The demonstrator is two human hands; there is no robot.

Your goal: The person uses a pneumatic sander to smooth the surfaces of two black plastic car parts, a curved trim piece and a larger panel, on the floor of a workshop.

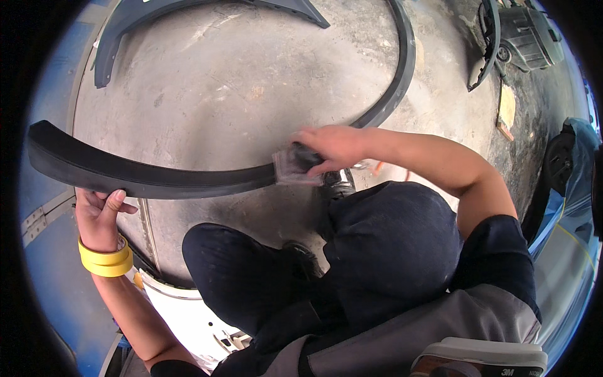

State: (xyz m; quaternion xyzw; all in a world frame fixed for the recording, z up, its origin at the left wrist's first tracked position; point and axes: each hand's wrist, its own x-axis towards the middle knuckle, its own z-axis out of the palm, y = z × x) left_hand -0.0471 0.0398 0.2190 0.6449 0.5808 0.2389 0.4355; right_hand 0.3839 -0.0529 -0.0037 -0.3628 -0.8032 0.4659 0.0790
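Trim (157, 179) runs left to right as a long black arc over the floor (239, 81), left hand (97, 217) cupping its underside near the left end, right hand (330, 149) closed on a sanding pad (290, 168) pressed against its middle

A car body workshop: concrete floor (239, 81), loose bumper trims (188, 12).
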